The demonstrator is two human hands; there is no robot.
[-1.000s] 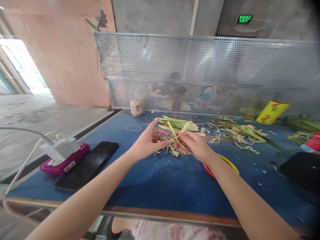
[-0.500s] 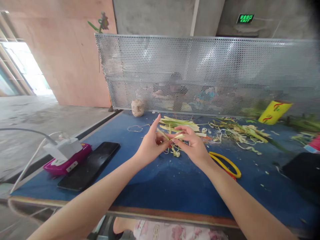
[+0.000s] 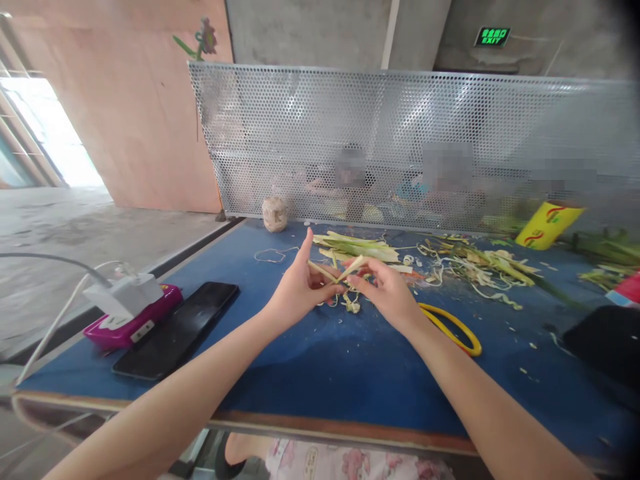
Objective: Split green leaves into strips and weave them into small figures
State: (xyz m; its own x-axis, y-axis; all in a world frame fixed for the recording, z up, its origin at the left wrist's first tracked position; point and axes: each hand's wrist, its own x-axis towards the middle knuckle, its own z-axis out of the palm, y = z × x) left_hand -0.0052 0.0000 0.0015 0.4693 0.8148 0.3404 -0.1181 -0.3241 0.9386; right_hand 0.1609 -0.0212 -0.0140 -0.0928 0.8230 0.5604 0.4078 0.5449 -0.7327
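My left hand (image 3: 295,288) and my right hand (image 3: 385,290) meet above the blue table (image 3: 310,373), both pinching thin pale-green leaf strips (image 3: 336,272) that cross between the fingertips. The left forefinger sticks up while its thumb and other fingers pinch. Small curled scraps (image 3: 350,305) lie on the table just under the hands. A pile of cut leaves (image 3: 357,247) lies right behind them.
A black phone (image 3: 177,328) and a pink power bank with a white charger (image 3: 125,310) lie at the left. Yellow-handled scissors (image 3: 453,327) lie right of my right wrist. More leaf scraps (image 3: 475,267), a yellow cup (image 3: 547,223), a twine ball (image 3: 274,213) and a perforated metal screen (image 3: 400,140) stand behind.
Both hands lifted the strips off the table and drew closer together, then shifted slightly; the strips now cross in a V between the fingertips.
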